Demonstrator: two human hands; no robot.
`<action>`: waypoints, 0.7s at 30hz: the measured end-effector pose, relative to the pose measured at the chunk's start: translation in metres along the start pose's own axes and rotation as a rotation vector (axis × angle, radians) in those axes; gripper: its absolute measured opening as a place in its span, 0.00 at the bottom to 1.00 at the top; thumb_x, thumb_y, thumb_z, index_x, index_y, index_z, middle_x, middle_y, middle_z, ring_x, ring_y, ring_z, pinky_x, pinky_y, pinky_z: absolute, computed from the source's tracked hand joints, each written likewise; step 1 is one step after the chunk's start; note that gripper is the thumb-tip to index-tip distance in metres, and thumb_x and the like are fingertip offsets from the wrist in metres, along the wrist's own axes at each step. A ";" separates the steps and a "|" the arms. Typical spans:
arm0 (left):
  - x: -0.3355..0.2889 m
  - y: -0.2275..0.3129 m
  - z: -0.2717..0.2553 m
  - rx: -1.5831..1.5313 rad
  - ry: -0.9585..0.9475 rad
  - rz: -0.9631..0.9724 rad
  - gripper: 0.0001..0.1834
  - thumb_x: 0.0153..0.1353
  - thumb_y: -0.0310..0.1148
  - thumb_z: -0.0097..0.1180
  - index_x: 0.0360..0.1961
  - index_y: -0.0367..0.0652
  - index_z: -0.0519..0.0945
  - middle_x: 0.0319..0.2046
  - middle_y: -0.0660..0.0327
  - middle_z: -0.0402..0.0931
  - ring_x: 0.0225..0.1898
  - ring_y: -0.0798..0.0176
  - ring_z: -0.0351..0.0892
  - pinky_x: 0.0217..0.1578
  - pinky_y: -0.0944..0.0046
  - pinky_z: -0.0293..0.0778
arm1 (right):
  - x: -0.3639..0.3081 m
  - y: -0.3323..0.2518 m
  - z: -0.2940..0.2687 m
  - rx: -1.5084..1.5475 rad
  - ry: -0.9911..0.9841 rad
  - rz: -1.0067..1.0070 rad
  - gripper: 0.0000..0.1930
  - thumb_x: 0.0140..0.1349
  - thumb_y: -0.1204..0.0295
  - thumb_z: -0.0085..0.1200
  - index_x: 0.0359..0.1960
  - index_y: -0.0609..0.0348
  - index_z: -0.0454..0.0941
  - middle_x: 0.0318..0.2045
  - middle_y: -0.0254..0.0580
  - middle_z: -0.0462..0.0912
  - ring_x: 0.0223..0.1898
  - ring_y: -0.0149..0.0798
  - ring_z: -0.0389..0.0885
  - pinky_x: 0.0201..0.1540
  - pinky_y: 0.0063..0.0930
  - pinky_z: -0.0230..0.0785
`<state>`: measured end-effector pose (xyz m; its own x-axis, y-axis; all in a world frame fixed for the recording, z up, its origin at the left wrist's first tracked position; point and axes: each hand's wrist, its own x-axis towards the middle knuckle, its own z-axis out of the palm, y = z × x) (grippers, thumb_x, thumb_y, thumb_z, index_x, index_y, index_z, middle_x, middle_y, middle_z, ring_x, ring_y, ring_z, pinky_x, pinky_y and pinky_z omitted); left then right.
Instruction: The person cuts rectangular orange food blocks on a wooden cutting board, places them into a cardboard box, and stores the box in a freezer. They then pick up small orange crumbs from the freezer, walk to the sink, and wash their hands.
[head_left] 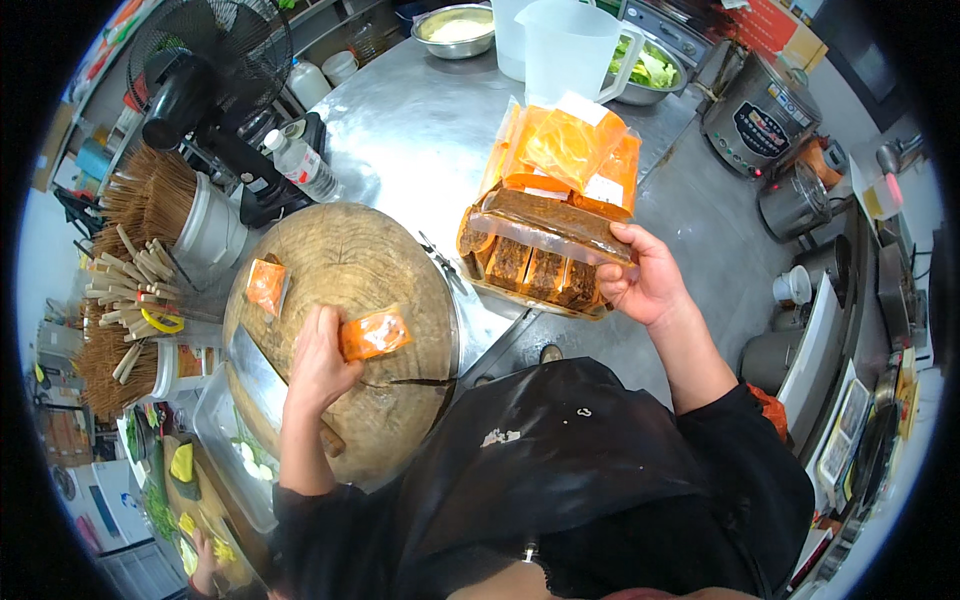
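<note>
Steel table [380, 130] w/ round wooden chopping block [345, 250] at its near L. Toward table's near edge, a pile of brown packets [545, 268], w/ orange bags [570, 145] just behind. Cleaver [258, 372] flat on block's L part, partly hidden by L forearm. R hand [650, 275] grips R end of a long brown packet [550, 222] – held over the pile. L hand [325, 355] above block, fingers curled at L end of an orange packet [375, 332] – can't tell if gripped. Smaller orange packet [267, 285] lies on block, farther L.
</note>
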<state>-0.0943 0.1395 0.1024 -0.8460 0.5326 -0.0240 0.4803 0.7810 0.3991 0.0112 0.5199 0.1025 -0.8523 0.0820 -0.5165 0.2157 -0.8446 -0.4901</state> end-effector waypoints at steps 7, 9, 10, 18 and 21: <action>0.029 0.063 -0.001 -0.041 0.013 0.191 0.23 0.35 0.20 0.55 0.38 0.39 0.68 0.35 0.51 0.66 0.41 0.45 0.68 0.42 0.55 0.66 | 0.024 -0.011 -0.025 0.228 -0.173 0.172 0.18 0.62 0.60 0.49 0.45 0.63 0.68 0.28 0.47 0.75 0.19 0.29 0.71 0.16 0.15 0.66; 0.037 0.077 0.001 -0.056 0.006 0.213 0.23 0.35 0.20 0.54 0.38 0.39 0.68 0.36 0.51 0.66 0.41 0.45 0.68 0.42 0.55 0.66 | 0.030 -0.015 -0.030 0.295 -0.175 0.225 0.21 0.63 0.58 0.48 0.47 0.65 0.68 0.29 0.47 0.75 0.21 0.29 0.73 0.18 0.17 0.69; 0.041 0.084 0.002 -0.063 0.048 0.296 0.23 0.35 0.19 0.54 0.38 0.39 0.68 0.36 0.52 0.66 0.41 0.46 0.68 0.42 0.55 0.65 | 0.032 -0.016 -0.032 0.288 -0.203 0.223 0.22 0.63 0.57 0.48 0.47 0.66 0.68 0.29 0.46 0.74 0.21 0.29 0.74 0.19 0.18 0.71; 0.075 0.136 0.021 -0.058 0.108 0.498 0.23 0.37 0.18 0.53 0.41 0.38 0.70 0.38 0.53 0.68 0.44 0.49 0.69 0.45 0.55 0.64 | 0.016 -0.026 -0.038 -0.003 -0.125 0.054 0.21 0.64 0.60 0.47 0.48 0.67 0.67 0.28 0.45 0.77 0.22 0.33 0.78 0.24 0.21 0.76; 0.085 0.153 0.029 -0.081 0.104 0.574 0.23 0.37 0.19 0.53 0.40 0.38 0.70 0.38 0.53 0.68 0.44 0.49 0.68 0.47 0.54 0.64 | 0.003 -0.030 -0.041 -0.213 -0.049 -0.085 0.17 0.63 0.67 0.49 0.49 0.64 0.67 0.27 0.44 0.78 0.22 0.33 0.79 0.24 0.22 0.75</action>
<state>-0.0858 0.3135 0.1351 -0.4763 0.8249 0.3044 0.8523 0.3481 0.3904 0.0220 0.5670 0.0866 -0.8929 0.1182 -0.4346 0.2330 -0.7045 -0.6703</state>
